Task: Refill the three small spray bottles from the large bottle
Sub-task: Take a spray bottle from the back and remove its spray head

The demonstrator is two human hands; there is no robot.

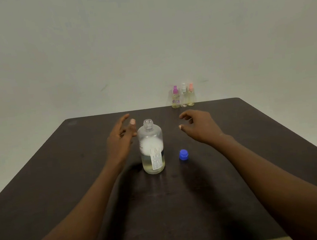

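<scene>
Uncapped large bottle [151, 147] stands mid-table [60, 170], blue cap [183, 154] just beside it.
Left hand [121, 139] and right hand [199, 126] hover with spread fingers (gripping nothing); three small spray bottles [183, 95] line the far edge.

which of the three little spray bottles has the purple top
The left spray bottle in the row at the table's far edge; the middle spray bottle has a whitish top and the right spray bottle an orange-pink one.
</scene>
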